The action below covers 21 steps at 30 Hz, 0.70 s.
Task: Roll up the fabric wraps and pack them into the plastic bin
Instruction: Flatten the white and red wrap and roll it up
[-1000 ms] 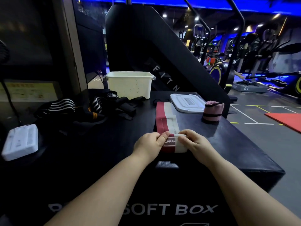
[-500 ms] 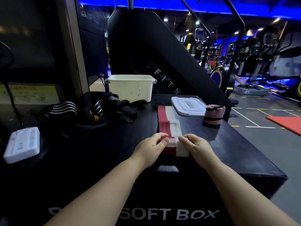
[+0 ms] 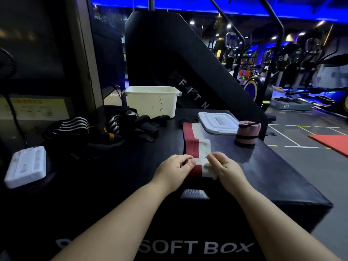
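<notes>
A dim gym with blue ceiling light lies behind a black padded box, whose top is the work surface. The left side of this top is very dark, so the pile of black wraps with white stripes is hard to separate into single pieces. The inside of the white bin at the far edge cannot be seen from this angle. The red and white wrap lies flat in the middle of the top, running from beside the white lid toward the person. Its near end is turned over into what seems to be a small roll, partly covered by fingers. The left hand and the right hand each pinch this near end with curled fingers, one on each side. A pink rolled wrap stands upright just beside the lid, bound by a black strap.
</notes>
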Each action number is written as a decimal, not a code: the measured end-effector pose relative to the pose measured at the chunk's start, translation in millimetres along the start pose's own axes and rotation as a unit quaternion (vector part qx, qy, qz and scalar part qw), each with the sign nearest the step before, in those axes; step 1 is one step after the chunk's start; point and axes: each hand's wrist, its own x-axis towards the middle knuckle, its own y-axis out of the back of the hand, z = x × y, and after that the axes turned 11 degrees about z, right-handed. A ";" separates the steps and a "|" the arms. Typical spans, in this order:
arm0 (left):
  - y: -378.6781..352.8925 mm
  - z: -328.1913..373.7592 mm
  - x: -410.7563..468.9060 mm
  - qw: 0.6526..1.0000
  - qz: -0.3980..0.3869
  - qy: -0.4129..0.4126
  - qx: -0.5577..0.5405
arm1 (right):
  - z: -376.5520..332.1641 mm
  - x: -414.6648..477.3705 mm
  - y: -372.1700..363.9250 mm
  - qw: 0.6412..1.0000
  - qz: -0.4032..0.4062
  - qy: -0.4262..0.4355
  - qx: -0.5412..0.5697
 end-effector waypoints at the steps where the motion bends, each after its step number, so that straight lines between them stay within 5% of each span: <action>1: -0.3 0.6 1.2 1.000 -0.004 0.005 0.011 | 0.0 -1.8 1.1 1.000 -0.001 0.017 0.008; 8: 1.6 6.1 -0.7 0.999 -0.010 0.016 0.039 | 8.2 -6.0 14.7 0.994 -0.062 0.085 -0.003; 21: 4.1 0.7 -7.4 1.000 0.002 -0.005 -0.026 | 8.8 -6.4 11.9 0.999 -0.027 0.013 0.028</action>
